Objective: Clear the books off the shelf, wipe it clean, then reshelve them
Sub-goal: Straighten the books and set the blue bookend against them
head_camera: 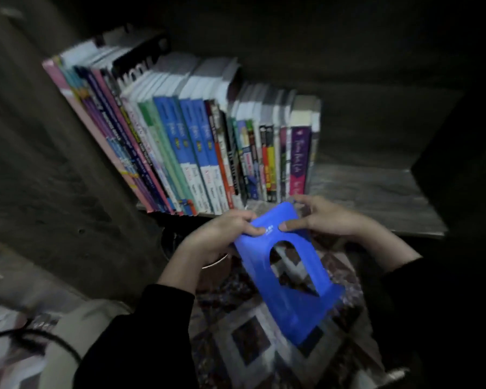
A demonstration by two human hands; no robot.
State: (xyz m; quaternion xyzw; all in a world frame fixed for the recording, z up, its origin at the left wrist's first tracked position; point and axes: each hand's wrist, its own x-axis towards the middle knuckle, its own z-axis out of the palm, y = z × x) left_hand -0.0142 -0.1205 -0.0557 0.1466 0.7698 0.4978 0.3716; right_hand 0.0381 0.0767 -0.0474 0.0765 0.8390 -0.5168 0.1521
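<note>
The books [194, 141] are stood spine-out in the left part of the shelf [362, 192], packed together and leaning left. They are judged stiff, smooth-covered and heavy in bulk, so a few at a time should be gripped across both outer covers low on the spines, not hooked by the spine tops. In front of the shelf edge, a blue bookend [292, 313], judged thin, rigid and light, is pinched at its top by the left hand [225, 234] and the right hand [328, 220], thumbs pressed on its face.
</note>
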